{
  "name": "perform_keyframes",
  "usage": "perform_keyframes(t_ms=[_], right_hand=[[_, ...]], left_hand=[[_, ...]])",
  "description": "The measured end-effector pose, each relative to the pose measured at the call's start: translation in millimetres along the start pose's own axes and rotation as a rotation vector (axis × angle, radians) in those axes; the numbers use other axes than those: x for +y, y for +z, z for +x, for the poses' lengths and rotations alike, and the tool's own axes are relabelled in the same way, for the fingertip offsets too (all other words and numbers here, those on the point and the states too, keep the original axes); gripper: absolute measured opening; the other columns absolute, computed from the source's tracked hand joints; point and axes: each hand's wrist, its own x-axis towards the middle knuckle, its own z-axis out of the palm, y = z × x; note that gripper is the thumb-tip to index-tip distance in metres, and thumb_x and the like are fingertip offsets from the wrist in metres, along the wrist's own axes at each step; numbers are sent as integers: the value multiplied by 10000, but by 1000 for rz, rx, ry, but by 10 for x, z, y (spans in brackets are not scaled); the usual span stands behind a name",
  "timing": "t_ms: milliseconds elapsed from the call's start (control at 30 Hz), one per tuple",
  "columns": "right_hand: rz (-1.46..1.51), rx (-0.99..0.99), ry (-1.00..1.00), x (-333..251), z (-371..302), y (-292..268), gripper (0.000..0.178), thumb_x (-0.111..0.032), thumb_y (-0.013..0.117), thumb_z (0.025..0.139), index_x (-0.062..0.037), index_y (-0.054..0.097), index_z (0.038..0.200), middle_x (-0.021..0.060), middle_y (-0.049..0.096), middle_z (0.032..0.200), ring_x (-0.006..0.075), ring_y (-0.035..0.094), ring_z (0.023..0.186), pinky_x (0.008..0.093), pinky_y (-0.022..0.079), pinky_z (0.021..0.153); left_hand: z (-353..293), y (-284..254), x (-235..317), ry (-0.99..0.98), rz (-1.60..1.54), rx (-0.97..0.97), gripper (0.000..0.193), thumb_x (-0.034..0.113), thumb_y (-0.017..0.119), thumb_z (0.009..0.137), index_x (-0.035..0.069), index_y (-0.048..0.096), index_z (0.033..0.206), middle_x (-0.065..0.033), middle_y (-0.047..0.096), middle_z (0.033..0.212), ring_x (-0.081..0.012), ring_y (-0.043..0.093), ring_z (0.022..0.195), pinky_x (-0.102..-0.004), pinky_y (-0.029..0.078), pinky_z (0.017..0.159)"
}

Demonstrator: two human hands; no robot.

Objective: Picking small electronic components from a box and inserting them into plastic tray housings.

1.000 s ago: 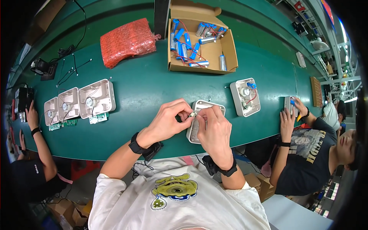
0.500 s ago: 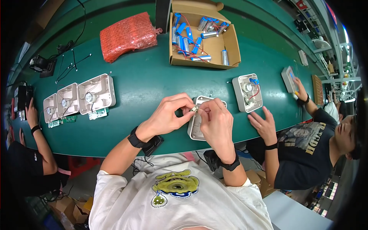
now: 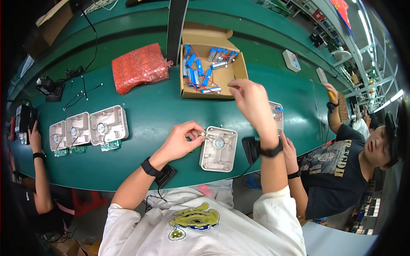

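Nearside of carton [image 3: 205, 95], open housing [image 3: 208, 154] points long axis away; left hand [image 3: 183, 141] pinches small part [image 3: 203, 135]; right hand [image 3: 252, 102] half-curled, hold unclear.

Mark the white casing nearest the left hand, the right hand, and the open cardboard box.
White casing [image 3: 209, 159]: head view, bare inside, toward lower left.
Right hand [image 3: 252, 100]: head view, back of the hand.
Open cardboard box [image 3: 204, 95]: head view, near wall.

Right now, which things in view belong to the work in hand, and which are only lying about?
Likely in use:
nearest white housing
small part, pinched in the left hand
box of blue cells, near the right hand

Likely lying about:
red wrapped package
black cables
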Motion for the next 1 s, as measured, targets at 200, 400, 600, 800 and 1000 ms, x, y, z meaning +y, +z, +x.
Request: perform_keyframes(t_ms=[200,400,600,800,1000], right_hand=[[-49,-268,74,440,569,592,153,-97,707,903,16,767,987,222,766,976,372,756,889,410,587,815],[529,-230,163,643,526,460,134,-98,705,947,28,711,994,152,793,918,191,734,764,322,553,683],[824,-210,314,87,137,-242,105,-109,658,1020,-5,663,1033,56,755,853,27,497,609,205,365,538],[927,-123,408,-162,-603,-529,100,-110,652,1031,-11,669,1033,48,740,828,7,426,539,184,299,486],[982,-101,484,-185,-1146,-473,103,-112,659,1032,-12,678,1035,60,743,834,-3,424,530,180,289,478]], left_hand=[[23,-19,-77,-79,-79,-50,156,23,775,936,-30,705,1064,3,643,862,-46,596,764,-220,508,666],[17,14,-45,-79,-108,-80,152,40,780,943,-25,703,1057,18,632,828,-37,580,744,-210,486,658],[4,10,-110,-74,-153,-63,148,57,782,926,-24,713,1029,11,650,772,-36,557,664,-226,485,610],[18,-14,-54,-10,-99,-98,140,-9,749,917,-13,714,1052,-27,653,945,-88,598,838,-240,510,740],[33,-29,-31,12,-43,-143,167,-42,732,903,-3,717,1065,-47,649,1076,-131,604,968,-266,515,857]])
